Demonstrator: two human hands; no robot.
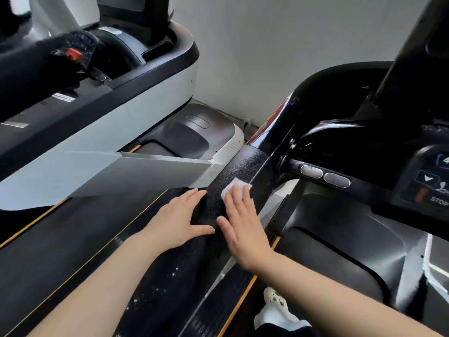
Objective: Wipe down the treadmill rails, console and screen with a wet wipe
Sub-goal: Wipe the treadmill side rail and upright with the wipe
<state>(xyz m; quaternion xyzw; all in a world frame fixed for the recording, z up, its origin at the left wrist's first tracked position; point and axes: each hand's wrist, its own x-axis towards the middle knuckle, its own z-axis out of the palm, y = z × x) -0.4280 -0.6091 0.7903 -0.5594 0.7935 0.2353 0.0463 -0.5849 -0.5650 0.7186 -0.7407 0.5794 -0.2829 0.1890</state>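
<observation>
wet wipe under flat right hand; flat, empty left hand beside, neighbouring treadmill alongside

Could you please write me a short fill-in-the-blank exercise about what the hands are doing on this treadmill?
1. The right hand presses a white ____ flat against the black rail.
2. The left hand rests on the rail holding ____.
3. The word printed on the console at far right is ____.
4. The fingers of both hands lie ____, not curled.

Missing words: wipe; nothing; STOP; straight
</observation>
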